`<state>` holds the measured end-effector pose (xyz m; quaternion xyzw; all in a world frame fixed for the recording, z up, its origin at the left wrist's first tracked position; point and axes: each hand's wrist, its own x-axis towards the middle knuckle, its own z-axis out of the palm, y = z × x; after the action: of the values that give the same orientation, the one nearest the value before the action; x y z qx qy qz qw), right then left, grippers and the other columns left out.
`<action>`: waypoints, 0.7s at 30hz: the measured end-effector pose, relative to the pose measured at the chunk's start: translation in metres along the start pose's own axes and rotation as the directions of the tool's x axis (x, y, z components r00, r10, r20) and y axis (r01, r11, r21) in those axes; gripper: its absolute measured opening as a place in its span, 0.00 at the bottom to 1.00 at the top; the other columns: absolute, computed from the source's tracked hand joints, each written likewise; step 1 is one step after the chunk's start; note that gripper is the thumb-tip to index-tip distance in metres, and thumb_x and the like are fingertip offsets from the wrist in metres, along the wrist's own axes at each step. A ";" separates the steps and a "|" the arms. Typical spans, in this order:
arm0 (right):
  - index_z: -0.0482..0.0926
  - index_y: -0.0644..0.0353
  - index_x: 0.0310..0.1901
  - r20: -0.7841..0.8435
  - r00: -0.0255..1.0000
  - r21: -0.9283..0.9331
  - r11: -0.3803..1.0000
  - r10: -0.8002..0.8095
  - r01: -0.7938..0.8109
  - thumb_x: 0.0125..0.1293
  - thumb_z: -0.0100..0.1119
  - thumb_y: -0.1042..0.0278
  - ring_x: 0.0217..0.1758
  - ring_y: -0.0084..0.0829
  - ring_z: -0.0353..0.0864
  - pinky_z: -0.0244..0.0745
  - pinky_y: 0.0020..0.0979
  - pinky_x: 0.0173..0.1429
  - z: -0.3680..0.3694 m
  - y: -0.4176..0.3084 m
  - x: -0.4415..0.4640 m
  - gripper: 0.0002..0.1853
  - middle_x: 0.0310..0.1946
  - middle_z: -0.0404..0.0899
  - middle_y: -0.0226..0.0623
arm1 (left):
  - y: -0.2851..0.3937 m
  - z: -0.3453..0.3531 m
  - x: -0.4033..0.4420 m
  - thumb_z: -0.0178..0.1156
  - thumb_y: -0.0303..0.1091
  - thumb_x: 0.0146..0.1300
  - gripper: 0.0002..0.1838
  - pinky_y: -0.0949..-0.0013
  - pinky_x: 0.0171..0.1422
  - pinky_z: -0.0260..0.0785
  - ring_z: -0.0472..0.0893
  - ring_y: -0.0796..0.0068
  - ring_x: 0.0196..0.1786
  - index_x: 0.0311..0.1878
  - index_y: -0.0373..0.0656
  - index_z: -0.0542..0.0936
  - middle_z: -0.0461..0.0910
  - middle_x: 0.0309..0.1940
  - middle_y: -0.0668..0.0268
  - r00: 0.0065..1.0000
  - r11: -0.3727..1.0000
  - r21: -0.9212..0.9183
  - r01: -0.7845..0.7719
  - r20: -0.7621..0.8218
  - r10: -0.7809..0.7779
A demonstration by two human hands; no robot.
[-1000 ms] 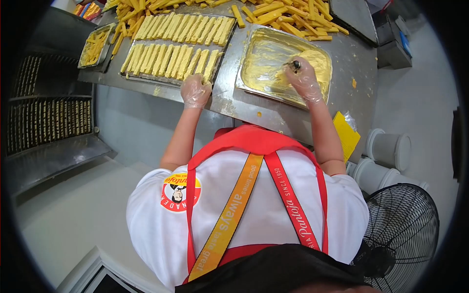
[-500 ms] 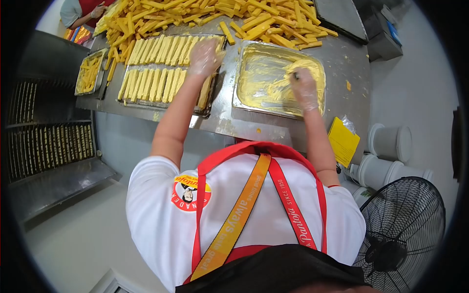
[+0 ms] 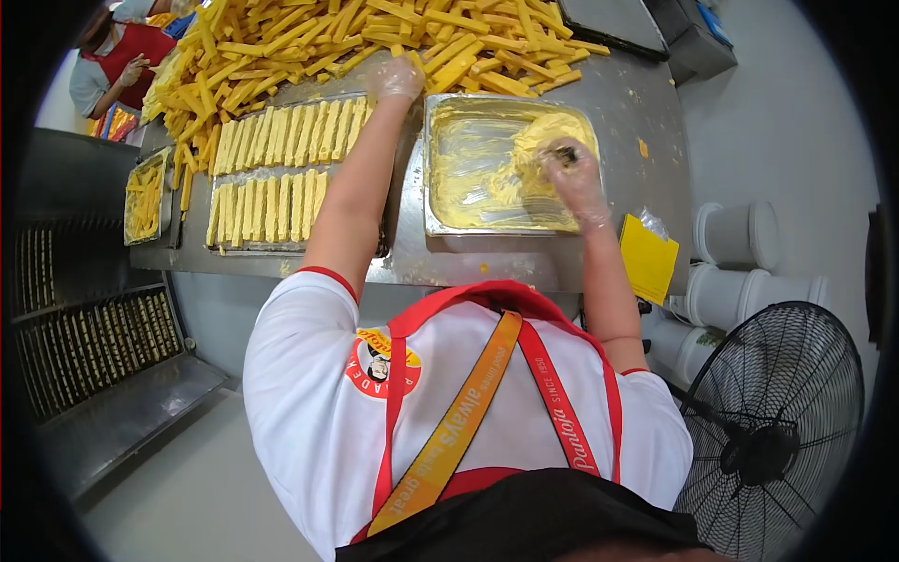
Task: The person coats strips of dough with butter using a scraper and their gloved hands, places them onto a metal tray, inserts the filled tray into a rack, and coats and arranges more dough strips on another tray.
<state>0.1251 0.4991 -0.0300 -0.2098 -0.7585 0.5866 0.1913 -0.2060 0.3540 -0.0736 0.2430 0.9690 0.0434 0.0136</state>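
My left hand (image 3: 396, 79), in a clear plastic glove, is at the near edge of a heap of yellow cake-like sticks (image 3: 365, 33). Its fingertips meet the sticks, but whether they grip one is unclear. Just left of that arm, a tray (image 3: 270, 170) holds two rows of sticks coated in pale yellow cream. My right hand (image 3: 573, 178), also gloved, is closed around a dark-handled tool (image 3: 566, 155) over a steel pan (image 3: 433, 223). Thick yellow cream (image 3: 552, 131) is smeared across the pan and mounded at its right. The tool's working end is hidden.
A small container (image 3: 145, 201) of stick pieces stands at the table's left end. Another person (image 3: 122, 70) works at the far left. Below are a rack of trays (image 3: 98, 347), a black fan (image 3: 773, 440) and white buckets (image 3: 735, 234). Yellow sheets (image 3: 648, 258) hang at the table edge.
My left hand has moved from the coated rows up to the heap of sticks. My right hand stays at the pan's right side. The view has shifted slightly.
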 end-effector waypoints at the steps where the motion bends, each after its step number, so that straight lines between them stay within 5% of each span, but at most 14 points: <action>1: 0.77 0.62 0.39 -0.002 0.999 0.182 0.983 0.032 -0.031 0.62 0.59 0.77 0.33 0.21 0.79 0.78 0.22 0.34 -0.008 -0.008 -0.001 0.04 0.37 0.81 0.34 | -0.006 0.005 -0.001 0.49 0.43 0.61 0.18 0.53 0.47 0.74 0.84 0.53 0.40 0.47 0.45 0.81 0.85 0.37 0.58 0.986 0.996 -0.094 0.010 -0.167 -0.026; 4: 0.78 0.62 0.40 -0.262 0.945 0.004 0.979 -0.195 0.203 0.61 0.61 0.76 0.34 0.23 0.79 0.77 0.25 0.37 -0.031 -0.002 0.004 0.06 0.35 0.81 0.36 | -0.014 0.001 -0.026 0.50 0.39 0.62 0.15 0.52 0.43 0.73 0.82 0.50 0.38 0.44 0.41 0.79 0.83 0.34 0.54 0.839 0.895 -0.359 -0.266 -0.543 0.031; 5: 0.78 0.63 0.40 -0.233 0.946 -0.142 0.970 -0.226 0.196 0.60 0.61 0.75 0.34 0.24 0.79 0.77 0.26 0.38 -0.030 0.001 0.003 0.07 0.35 0.81 0.37 | -0.015 0.014 -0.026 0.54 0.37 0.61 0.12 0.52 0.40 0.72 0.81 0.49 0.36 0.42 0.39 0.78 0.81 0.31 0.50 0.875 0.843 -0.484 -0.234 -0.482 -0.034; 8: 0.78 0.64 0.40 -0.127 0.947 -0.547 0.817 -0.296 0.182 0.59 0.63 0.73 0.35 0.28 0.80 0.75 0.31 0.44 -0.009 -0.005 0.003 0.08 0.36 0.81 0.40 | 0.012 -0.042 -0.115 0.60 0.39 0.58 0.15 0.55 0.40 0.72 0.81 0.52 0.37 0.41 0.37 0.77 0.81 0.32 0.48 0.917 0.739 -0.576 -0.351 -0.372 0.145; 9: 0.79 0.62 0.38 -0.080 0.890 -0.495 0.793 -0.450 0.356 0.58 0.61 0.73 0.31 0.26 0.78 0.74 0.28 0.36 0.000 0.017 0.008 0.07 0.32 0.80 0.37 | 0.018 -0.050 -0.138 0.61 0.39 0.57 0.15 0.56 0.41 0.72 0.81 0.52 0.37 0.40 0.37 0.77 0.81 0.32 0.49 0.943 0.708 -0.629 -0.320 -0.287 0.171; 11: 0.79 0.62 0.38 -0.070 0.994 -0.065 0.995 -0.080 0.075 0.59 0.61 0.71 0.31 0.24 0.77 0.74 0.27 0.35 0.010 -0.004 0.002 0.07 0.31 0.79 0.34 | 0.031 -0.065 -0.178 0.62 0.38 0.55 0.14 0.58 0.43 0.72 0.81 0.51 0.38 0.39 0.37 0.77 0.81 0.34 0.49 0.960 0.665 -0.692 -0.281 -0.189 0.209; 12: 0.79 0.62 0.39 0.004 0.995 0.152 0.983 0.103 -0.103 0.59 0.61 0.70 0.31 0.23 0.77 0.74 0.27 0.34 0.011 -0.013 -0.001 0.07 0.31 0.79 0.33 | 0.034 -0.071 -0.193 0.62 0.37 0.55 0.13 0.57 0.44 0.72 0.81 0.50 0.39 0.39 0.37 0.78 0.81 0.35 0.49 0.961 0.657 -0.702 -0.274 -0.169 0.219; 13: 0.78 0.63 0.40 -0.022 0.999 0.213 0.976 0.042 -0.036 0.62 0.61 0.72 0.32 0.20 0.78 0.76 0.24 0.34 0.004 -0.010 -0.001 0.07 0.31 0.80 0.31 | 0.034 -0.068 -0.201 0.61 0.36 0.55 0.13 0.57 0.45 0.72 0.81 0.50 0.40 0.41 0.38 0.79 0.81 0.36 0.49 0.963 0.650 -0.716 -0.254 -0.128 0.236; 16: 0.79 0.63 0.40 -0.205 0.975 0.088 0.993 0.090 -0.074 0.61 0.61 0.72 0.31 0.20 0.78 0.76 0.24 0.34 -0.024 -0.016 -0.010 0.07 0.30 0.80 0.31 | 0.030 -0.049 -0.214 0.60 0.33 0.54 0.16 0.57 0.48 0.72 0.81 0.49 0.42 0.46 0.40 0.81 0.81 0.39 0.48 0.959 0.626 -0.759 -0.177 0.012 0.285; 17: 0.80 0.61 0.39 -0.302 0.940 -0.251 0.965 -0.159 0.083 0.60 0.61 0.69 0.32 0.22 0.77 0.74 0.28 0.37 -0.035 0.005 -0.006 0.08 0.29 0.79 0.32 | 0.030 -0.047 -0.219 0.60 0.33 0.53 0.17 0.57 0.49 0.72 0.80 0.48 0.43 0.47 0.40 0.80 0.81 0.41 0.47 0.951 0.614 -0.777 -0.142 0.065 0.302; 20: 0.79 0.62 0.40 -0.207 0.977 -0.533 0.843 -0.056 -0.065 0.59 0.62 0.68 0.33 0.24 0.78 0.74 0.30 0.39 -0.030 -0.009 -0.013 0.09 0.31 0.80 0.34 | 0.035 -0.042 -0.227 0.60 0.34 0.55 0.24 0.57 0.52 0.72 0.80 0.47 0.47 0.56 0.38 0.76 0.80 0.45 0.45 0.934 0.656 -0.744 -0.128 0.133 0.333; 21: 0.79 0.63 0.40 -0.191 0.981 -0.334 0.938 0.032 -0.095 0.59 0.63 0.69 0.33 0.24 0.78 0.75 0.30 0.39 -0.024 -0.010 -0.013 0.10 0.31 0.80 0.35 | 0.037 -0.039 -0.227 0.61 0.35 0.56 0.25 0.57 0.53 0.72 0.80 0.47 0.47 0.57 0.37 0.75 0.79 0.45 0.45 0.936 0.688 -0.703 -0.178 0.094 0.339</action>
<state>0.1483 0.5088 -0.0147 -0.3172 -0.8207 0.4303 0.2017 0.0099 0.2762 -0.0299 0.3586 0.8321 0.3722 0.2013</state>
